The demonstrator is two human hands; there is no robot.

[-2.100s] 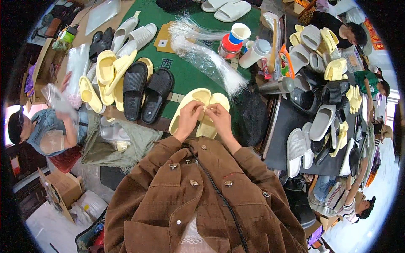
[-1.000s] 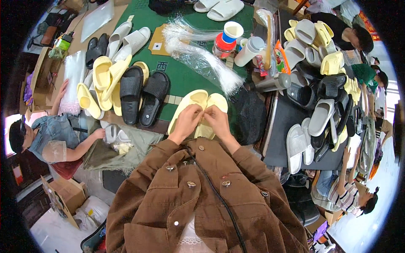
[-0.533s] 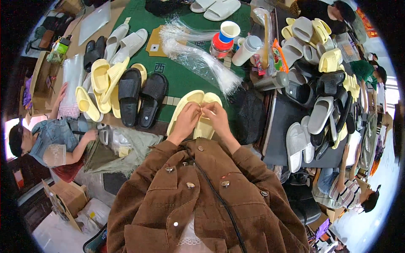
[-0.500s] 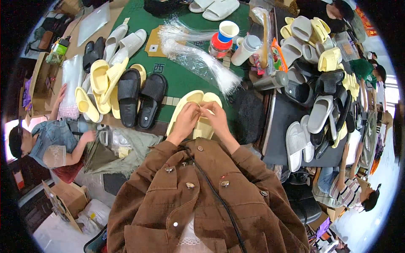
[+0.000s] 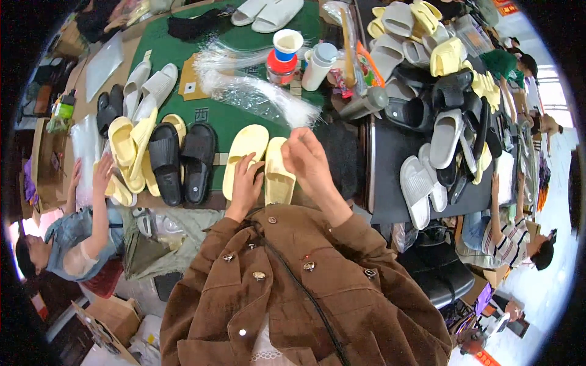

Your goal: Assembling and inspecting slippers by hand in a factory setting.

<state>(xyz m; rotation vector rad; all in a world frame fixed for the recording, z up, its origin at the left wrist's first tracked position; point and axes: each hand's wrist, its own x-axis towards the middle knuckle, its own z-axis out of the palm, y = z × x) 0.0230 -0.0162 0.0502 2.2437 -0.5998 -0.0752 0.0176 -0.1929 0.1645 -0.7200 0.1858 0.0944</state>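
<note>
A pair of pale yellow slippers, the left slipper (image 5: pixel 245 141) and the right slipper (image 5: pixel 279 177), lies at the table's near edge in front of me. My left hand (image 5: pixel 246 186) rests on the left slipper, its fingers loosely bent and apart. Raised over the right slipper's outer side, my right hand (image 5: pixel 308 168) has its fingers curled together; anything between them is too small to see. Just beyond it ends a bundle of thin clear plastic strands (image 5: pixel 299 110) on a clear bag. Black slippers (image 5: pixel 198 158) stand left of the yellow pair.
More yellow slippers (image 5: pixel 125 143) and grey slippers (image 5: pixel 157 91) stand at left. Behind the strands are a red-lidded jar (image 5: pixel 281 70), a paper cup (image 5: pixel 287 43) and a white bottle (image 5: pixel 318 67). Slippers crowd the dark table (image 5: pixel 390 204) at right. Co-workers sit at both sides.
My hands, together over the yellow slippers before, have parted. The right rose to the right toward the strands; the left settled on the left slipper. The person at left has raised an arm.
</note>
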